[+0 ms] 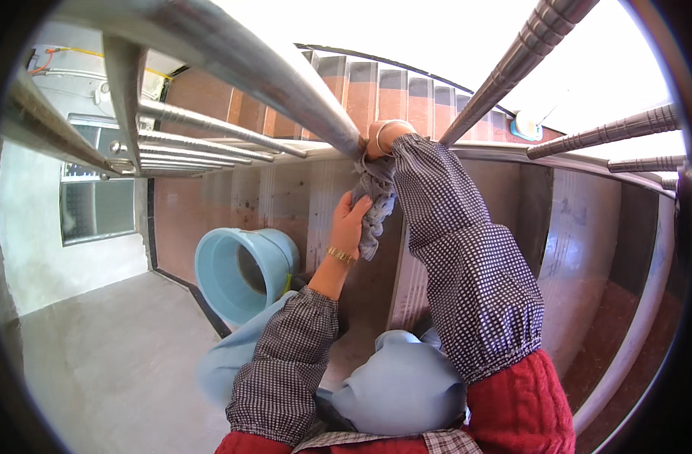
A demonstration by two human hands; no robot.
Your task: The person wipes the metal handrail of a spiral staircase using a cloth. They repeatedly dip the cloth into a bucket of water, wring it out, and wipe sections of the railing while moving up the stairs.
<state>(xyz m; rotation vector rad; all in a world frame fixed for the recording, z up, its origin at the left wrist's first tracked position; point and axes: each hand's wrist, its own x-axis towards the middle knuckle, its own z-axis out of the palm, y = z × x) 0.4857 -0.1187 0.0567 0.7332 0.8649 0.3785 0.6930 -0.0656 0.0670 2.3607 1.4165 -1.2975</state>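
A grey cloth (374,198) hangs bunched between my two hands at the foot of a thick metal railing post (300,85). My left hand (348,222), with a gold-coloured watch or bracelet at the wrist, grips the cloth from the left. Above it, my right hand (380,140) is wrapped around the far side of the post base with the upper part of the cloth; its fingers are partly hidden. A bangle circles that wrist. Both forearms wear checked sleeve covers over red sleeves.
A light blue plastic bucket (209,284) lies seen from above at the left, beside my leg. Thinner ribbed balusters (505,68) rise on the right and more stand at the left. Stair steps (380,96) run beyond the bottom rail (493,148). A small white-and-blue container (527,126) stands beyond the railing.
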